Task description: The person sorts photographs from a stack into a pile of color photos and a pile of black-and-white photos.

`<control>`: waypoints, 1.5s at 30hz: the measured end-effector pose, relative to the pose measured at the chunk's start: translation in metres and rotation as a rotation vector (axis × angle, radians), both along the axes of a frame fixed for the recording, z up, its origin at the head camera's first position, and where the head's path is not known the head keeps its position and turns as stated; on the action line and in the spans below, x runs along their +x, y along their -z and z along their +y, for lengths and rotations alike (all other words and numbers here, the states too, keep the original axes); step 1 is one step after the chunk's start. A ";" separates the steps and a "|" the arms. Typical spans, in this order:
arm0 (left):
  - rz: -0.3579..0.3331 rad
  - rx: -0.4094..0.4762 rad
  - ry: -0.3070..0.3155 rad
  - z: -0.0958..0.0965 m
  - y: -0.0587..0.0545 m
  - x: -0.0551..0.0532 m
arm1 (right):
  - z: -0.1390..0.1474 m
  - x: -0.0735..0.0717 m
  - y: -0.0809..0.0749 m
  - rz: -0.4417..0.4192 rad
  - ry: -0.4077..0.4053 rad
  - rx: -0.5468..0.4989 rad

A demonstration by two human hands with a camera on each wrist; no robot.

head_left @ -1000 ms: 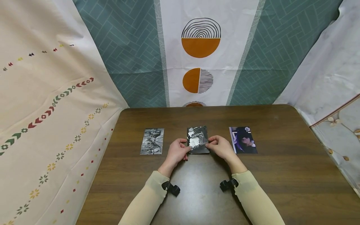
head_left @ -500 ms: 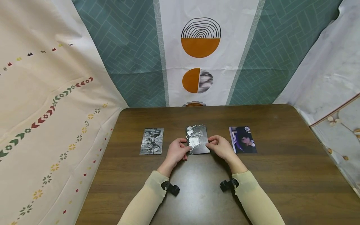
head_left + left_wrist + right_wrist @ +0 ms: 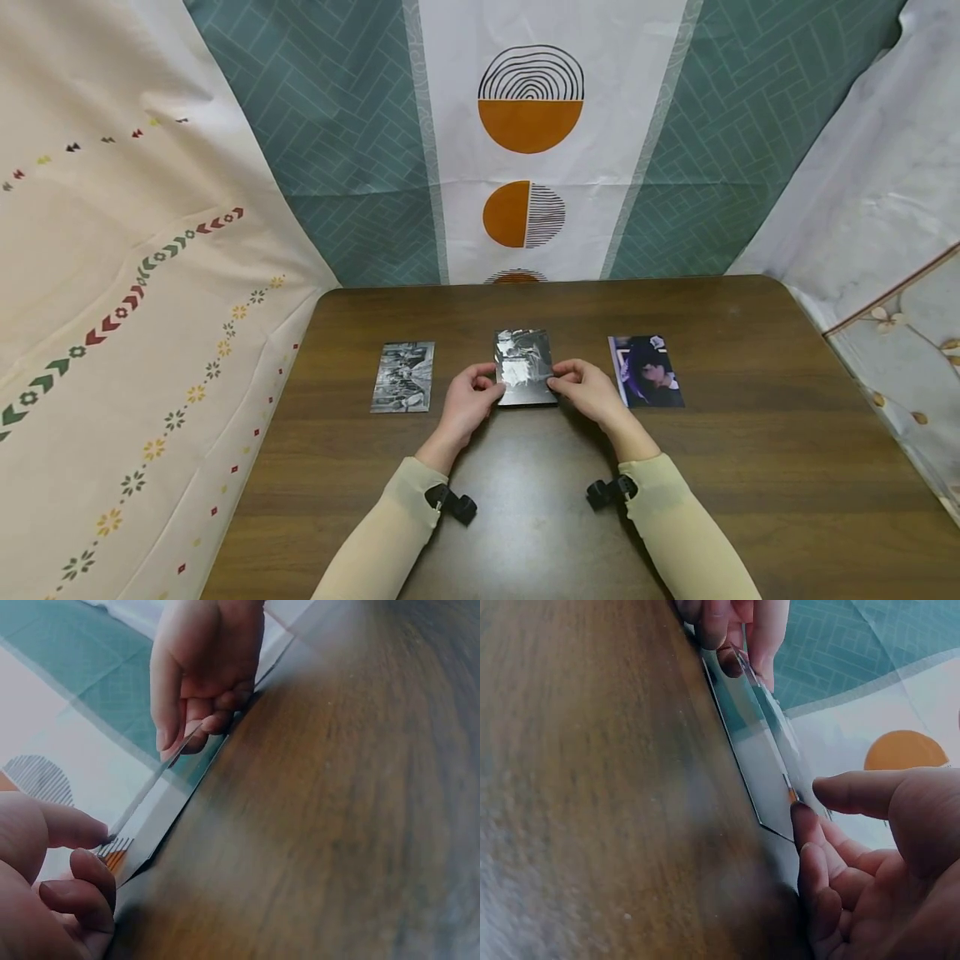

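Observation:
A glossy black-and-white photo print (image 3: 522, 367) is in the middle of the head view. My left hand (image 3: 465, 404) pinches its left edge near the lower corner, and my right hand (image 3: 590, 393) pinches the right edge. Both wrist views show the print edge-on, tilted, slightly above a shiny flat sheet (image 3: 742, 754) that lies on the table and mirrors the backdrop. That sheet's face is mostly hidden from above by the print.
The brown wooden table (image 3: 720, 500) carries a black-and-white photo (image 3: 403, 377) left of the hands. On the right lies a purple-toned photo (image 3: 647, 372) of a person. Patterned cloths (image 3: 352, 150) hang behind and along both sides.
The middle print has shifted slightly away from me and straightened, and a dark edge shows beneath its lower side. My left hand has moved up a little; the right has barely moved.

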State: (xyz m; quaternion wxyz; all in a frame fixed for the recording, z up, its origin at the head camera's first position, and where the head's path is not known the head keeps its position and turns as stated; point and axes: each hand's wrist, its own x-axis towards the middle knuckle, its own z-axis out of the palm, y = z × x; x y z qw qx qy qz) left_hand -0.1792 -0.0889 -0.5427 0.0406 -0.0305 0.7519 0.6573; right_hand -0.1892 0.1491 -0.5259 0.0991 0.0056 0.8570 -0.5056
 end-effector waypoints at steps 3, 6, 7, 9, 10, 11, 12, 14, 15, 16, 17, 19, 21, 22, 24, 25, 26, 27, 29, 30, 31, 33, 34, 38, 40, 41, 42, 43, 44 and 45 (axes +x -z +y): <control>0.006 0.032 -0.013 -0.002 -0.001 0.000 | 0.000 -0.001 -0.001 0.005 -0.010 -0.031; 0.012 0.061 -0.019 -0.003 -0.001 0.001 | -0.001 0.000 -0.003 0.015 -0.018 -0.057; 0.013 0.073 -0.020 -0.004 -0.002 0.001 | -0.001 0.000 -0.003 0.019 -0.019 -0.063; 0.013 0.092 -0.027 -0.005 -0.003 0.001 | -0.003 0.000 -0.004 0.026 -0.022 -0.073; 0.013 0.099 -0.032 -0.005 -0.003 0.001 | -0.003 0.000 -0.005 0.029 -0.022 -0.079; 0.012 0.104 -0.037 -0.006 -0.004 0.001 | -0.004 0.000 -0.005 0.033 -0.020 -0.082; 0.012 0.107 -0.043 -0.007 -0.004 0.001 | -0.005 0.001 -0.006 0.038 -0.016 -0.087; 0.013 0.108 -0.054 -0.008 -0.006 0.001 | -0.008 0.001 -0.008 0.052 -0.004 -0.095; 0.014 0.109 -0.058 -0.009 -0.006 0.001 | -0.010 0.002 -0.009 0.060 0.002 -0.096; 0.014 0.109 -0.061 -0.010 -0.008 0.001 | -0.011 0.002 -0.010 0.069 0.009 -0.098; 0.016 0.106 -0.063 -0.012 -0.009 0.002 | -0.013 0.003 -0.010 0.079 0.013 -0.096; 0.015 0.098 -0.067 -0.015 -0.011 0.002 | -0.016 0.004 -0.012 0.097 0.019 -0.090; 0.013 0.087 -0.067 -0.018 -0.013 0.003 | -0.020 0.005 -0.013 0.114 0.018 -0.079; 0.013 0.079 -0.065 -0.021 -0.013 0.003 | -0.022 0.005 -0.013 0.122 0.016 -0.072; 0.013 0.064 -0.058 -0.025 -0.014 0.003 | -0.026 0.006 -0.013 0.134 0.006 -0.055; 0.016 0.052 -0.053 -0.027 -0.013 0.003 | -0.028 0.006 -0.013 0.139 0.002 -0.047; 0.018 0.045 -0.046 -0.030 -0.013 0.003 | -0.030 0.006 -0.012 0.143 -0.001 -0.040; 0.018 0.039 -0.041 -0.033 -0.014 0.003 | -0.032 0.007 -0.013 0.143 -0.005 -0.036; 0.023 0.025 -0.034 -0.039 -0.014 0.003 | -0.037 0.007 -0.013 0.141 -0.015 -0.030; 0.023 0.021 -0.034 -0.042 -0.015 0.003 | -0.039 0.007 -0.014 0.137 -0.018 -0.032; 0.023 0.019 -0.037 -0.045 -0.016 0.003 | -0.043 0.007 -0.016 0.135 -0.018 -0.034; 0.024 0.015 -0.044 -0.052 -0.016 0.003 | -0.050 0.007 -0.017 0.128 -0.023 -0.036; 0.026 0.012 -0.049 -0.055 -0.017 0.003 | -0.053 0.007 -0.017 0.127 -0.027 -0.033; 0.037 -0.019 -0.065 -0.067 -0.016 0.003 | -0.067 0.006 -0.017 0.130 -0.042 -0.019; 0.042 -0.034 -0.068 -0.073 -0.017 0.004 | -0.073 0.005 -0.017 0.133 -0.053 -0.011; 0.045 -0.043 -0.070 -0.076 -0.017 0.004 | -0.076 0.005 -0.017 0.135 -0.058 -0.007; 0.046 -0.049 -0.071 -0.079 -0.017 0.005 | -0.079 0.005 -0.016 0.134 -0.060 -0.005; 0.046 -0.055 -0.073 -0.081 -0.017 0.005 | -0.082 0.005 -0.016 0.136 -0.064 -0.002; 0.044 -0.063 -0.075 -0.084 -0.017 0.005 | -0.084 0.005 -0.015 0.137 -0.067 -0.002; 0.043 -0.069 -0.078 -0.086 -0.018 0.006 | -0.087 0.005 -0.015 0.138 -0.068 -0.001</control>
